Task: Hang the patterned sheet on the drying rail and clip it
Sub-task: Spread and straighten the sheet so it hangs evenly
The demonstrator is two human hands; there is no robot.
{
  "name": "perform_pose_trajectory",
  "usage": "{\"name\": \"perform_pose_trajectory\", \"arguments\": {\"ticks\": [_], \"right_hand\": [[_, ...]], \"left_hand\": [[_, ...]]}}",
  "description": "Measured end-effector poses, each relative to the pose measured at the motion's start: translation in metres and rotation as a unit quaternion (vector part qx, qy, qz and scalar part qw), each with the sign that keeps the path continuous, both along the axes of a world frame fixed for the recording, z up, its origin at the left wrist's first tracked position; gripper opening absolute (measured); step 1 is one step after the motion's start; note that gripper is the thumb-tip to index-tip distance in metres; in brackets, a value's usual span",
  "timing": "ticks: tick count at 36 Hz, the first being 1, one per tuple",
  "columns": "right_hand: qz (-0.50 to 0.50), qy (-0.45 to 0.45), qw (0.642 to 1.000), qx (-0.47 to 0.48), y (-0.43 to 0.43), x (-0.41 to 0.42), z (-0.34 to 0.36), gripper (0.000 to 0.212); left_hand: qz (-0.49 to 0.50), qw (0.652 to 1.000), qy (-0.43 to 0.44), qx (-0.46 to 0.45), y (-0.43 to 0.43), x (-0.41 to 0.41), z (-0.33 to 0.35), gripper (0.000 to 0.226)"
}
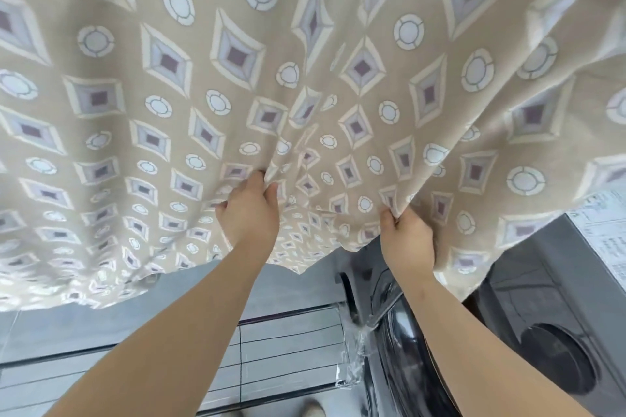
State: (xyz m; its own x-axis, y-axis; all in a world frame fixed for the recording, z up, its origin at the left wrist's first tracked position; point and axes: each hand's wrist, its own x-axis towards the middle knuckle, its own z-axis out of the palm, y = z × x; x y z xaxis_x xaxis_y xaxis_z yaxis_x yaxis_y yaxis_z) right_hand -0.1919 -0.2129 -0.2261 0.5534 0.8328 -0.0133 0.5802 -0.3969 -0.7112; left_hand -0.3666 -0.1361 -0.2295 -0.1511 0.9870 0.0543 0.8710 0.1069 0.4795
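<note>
Pinching a fold of cloth between thumb and fingers, my left hand (249,213) is closed on the patterned sheet (305,61) a little above its lower edge. My right hand (406,240) does the same just to the side, fingers curled shut around a gathered bit of the hem. Between my 2 grips the fabric bunches into soft pleats, and creases fan up and outward from each fist.

Hanging in front of me, the sheet fills the whole upper view, its bottom edge loose above the grey tiled floor (84,325) and brushing the dark washing machine (542,298) on my right. I cannot see the rail or any clips.

It looks thin, limp and light, so I judge it will sag wherever unsupported. Best hold is along the hem or corners, hands set wide, pulling it taut.
</note>
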Motion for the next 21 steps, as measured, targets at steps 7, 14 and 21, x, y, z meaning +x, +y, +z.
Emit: {"name": "perform_pose_trajectory", "arguments": {"ticks": [7,14,21], "right_hand": [[0.033,-0.040,0.996,-0.067,-0.004,0.001,-0.019,0.029],[0.026,-0.049,0.984,-0.167,-0.027,-0.006,-0.066,0.046],[0.014,0.001,0.967,-0.253,-0.038,-0.020,-0.109,0.050]], "left_hand": [[-0.076,0.985,0.149,-0.040,-0.009,-0.021,-0.013,0.029],[-0.087,0.968,0.195,-0.130,-0.018,-0.049,-0.045,0.027],[-0.096,0.956,0.198,-0.193,-0.032,-0.058,-0.079,0.029]]}}
